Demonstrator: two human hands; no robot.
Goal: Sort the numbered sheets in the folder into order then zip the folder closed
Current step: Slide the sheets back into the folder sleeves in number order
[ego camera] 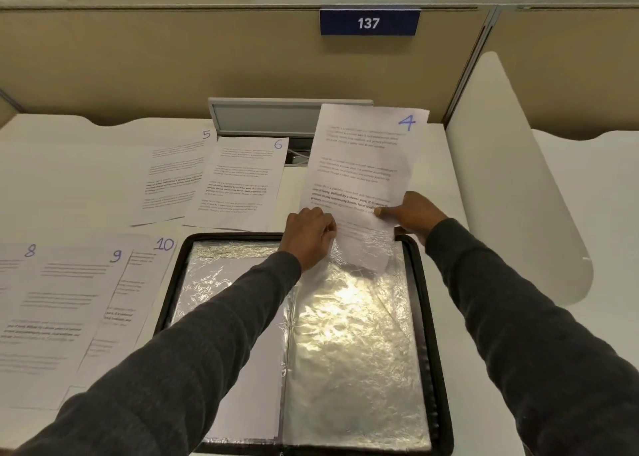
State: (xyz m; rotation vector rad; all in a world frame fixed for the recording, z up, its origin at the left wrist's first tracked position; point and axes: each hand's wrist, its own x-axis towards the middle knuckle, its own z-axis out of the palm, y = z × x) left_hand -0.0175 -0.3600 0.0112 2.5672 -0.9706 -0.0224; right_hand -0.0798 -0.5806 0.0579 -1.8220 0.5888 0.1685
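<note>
A black zip folder (436, 352) lies open on the desk, its clear plastic sleeves (352, 345) shining. The sheet marked 4 (363, 165) stands partly inside the top of the right-hand sleeve, its lower end under the plastic. My right hand (409, 213) pinches that sheet's lower right edge. My left hand (309, 236) grips the top edge of the sleeve at the sheet's lower left. Sheets 5 (173, 179) and 6 (238, 182) lie behind the folder; sheets 8 (14, 276), 9 (62, 303) and 10 (138, 282) overlap at its left.
A tan partition wall with a blue sign reading 137 (369, 23) backs the white desk (439, 186). A grey cable tray (262, 117) sits at the desk's rear. A white curved divider (511, 179) stands on the right.
</note>
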